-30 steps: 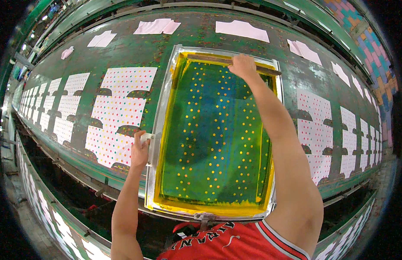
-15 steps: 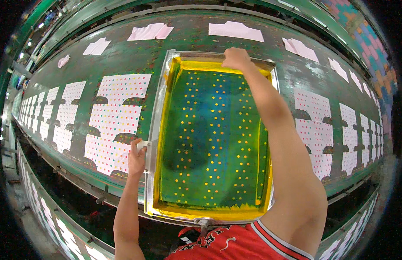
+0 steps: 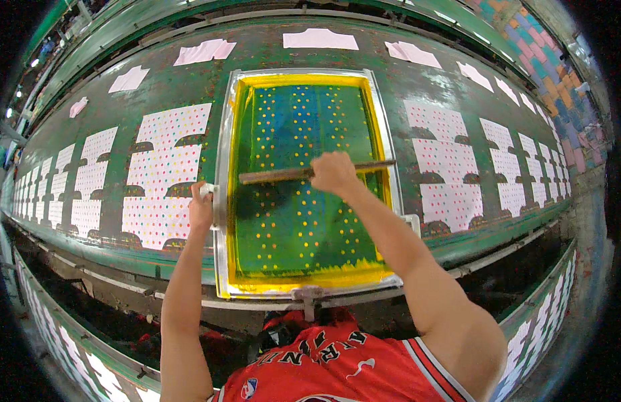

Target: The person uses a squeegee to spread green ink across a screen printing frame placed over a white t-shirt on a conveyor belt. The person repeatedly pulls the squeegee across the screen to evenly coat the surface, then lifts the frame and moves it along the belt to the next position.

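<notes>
A screen-printing frame (image 3: 223, 258) with metal sides lies on the long green table, its inner border smeared with yellow ink. Its green mesh (image 3: 284, 231) carries columns of small yellow and orange dots. Across the middle of the mesh lies a long squeegee (image 3: 273, 175), slightly tilted, its right end reaching the frame's right side. My right hand (image 3: 332, 173) is closed over the squeegee near its middle. At the frame's left side, my left hand (image 3: 201, 208) is closed around a white handle (image 3: 211, 190). The squeegee's lower edge is hidden from view.
White fabric pieces with coloured dots (image 3: 166, 157) lie in rows on the table (image 3: 257, 57) to the left, and more dotted pieces (image 3: 448, 164) to the right. Plain pale pink pieces (image 3: 320, 39) line the far side. A metal rail (image 3: 310, 305) runs along the near edge.
My right hand has come from the frame's far end toward me, drawing the squeegee to mid-mesh. My left hand stays on the handle. The view has shifted slightly.
</notes>
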### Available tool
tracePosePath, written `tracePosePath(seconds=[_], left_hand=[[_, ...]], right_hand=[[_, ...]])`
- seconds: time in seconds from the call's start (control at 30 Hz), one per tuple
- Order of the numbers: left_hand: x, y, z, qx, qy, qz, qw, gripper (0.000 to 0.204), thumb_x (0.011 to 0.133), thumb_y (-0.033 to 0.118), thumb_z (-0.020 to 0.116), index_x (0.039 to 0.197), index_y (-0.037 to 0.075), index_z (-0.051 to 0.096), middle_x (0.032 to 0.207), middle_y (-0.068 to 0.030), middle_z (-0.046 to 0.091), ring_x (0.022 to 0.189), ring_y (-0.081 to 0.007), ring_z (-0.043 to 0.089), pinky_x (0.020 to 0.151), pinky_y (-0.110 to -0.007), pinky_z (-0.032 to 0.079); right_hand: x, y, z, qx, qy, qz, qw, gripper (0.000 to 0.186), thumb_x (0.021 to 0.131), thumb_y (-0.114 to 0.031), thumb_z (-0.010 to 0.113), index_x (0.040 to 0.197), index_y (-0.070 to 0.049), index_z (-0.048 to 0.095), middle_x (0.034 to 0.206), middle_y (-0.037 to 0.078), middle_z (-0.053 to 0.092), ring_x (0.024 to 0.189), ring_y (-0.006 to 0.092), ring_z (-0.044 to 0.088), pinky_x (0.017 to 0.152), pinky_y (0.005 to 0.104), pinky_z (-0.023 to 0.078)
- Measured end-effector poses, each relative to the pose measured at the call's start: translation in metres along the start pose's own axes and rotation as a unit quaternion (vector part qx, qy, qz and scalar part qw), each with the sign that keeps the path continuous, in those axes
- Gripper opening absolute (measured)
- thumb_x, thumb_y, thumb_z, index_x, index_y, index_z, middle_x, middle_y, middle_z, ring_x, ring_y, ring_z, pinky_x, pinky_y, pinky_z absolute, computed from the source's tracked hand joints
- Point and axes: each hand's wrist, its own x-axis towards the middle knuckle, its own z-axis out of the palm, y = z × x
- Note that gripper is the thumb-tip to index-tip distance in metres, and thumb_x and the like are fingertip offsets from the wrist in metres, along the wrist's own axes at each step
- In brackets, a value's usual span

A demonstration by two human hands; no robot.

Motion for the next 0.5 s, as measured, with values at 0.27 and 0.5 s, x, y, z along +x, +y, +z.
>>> tracePosePath(seconds=[0.27, 0.5], left_hand=[[0.003, 0.0, -0.001, 0.032, -0.019, -0.007, 0.999, 0.042, 0.097, 0.018, 0.049, 0.139, 0.02, 0.039, 0.1, -0.0312, 0.068, 0.095, -0.0523, 0.065, 0.081, -0.061, 0.049], [0.004, 0.005, -0.001, 0.058, -0.023, -0.025, 0.998, 0.042, 0.099, 0.019, 0.047, 0.14, 0.022, 0.039, 0.102, -0.0307, 0.069, 0.091, -0.0513, 0.066, 0.078, -0.061, 0.05]], right_hand=[[-0.188, -0.108, 0.03, 0.045, -0.04, 0.026, 0.998, 0.027, 0.079, -0.028, 0.067, 0.092, -0.005, 0.07, 0.091, 0.016, 0.073, 0.088, 0.0323, 0.072, 0.074, 0.0465, 0.057], [-0.26, -0.136, 0.06, 0.03, 0.077, -0.042, 0.996, 0.027, 0.08, -0.021, 0.066, 0.099, -0.002, 0.066, 0.099, 0.015, 0.072, 0.093, 0.0314, 0.071, 0.076, 0.0442, 0.059]])
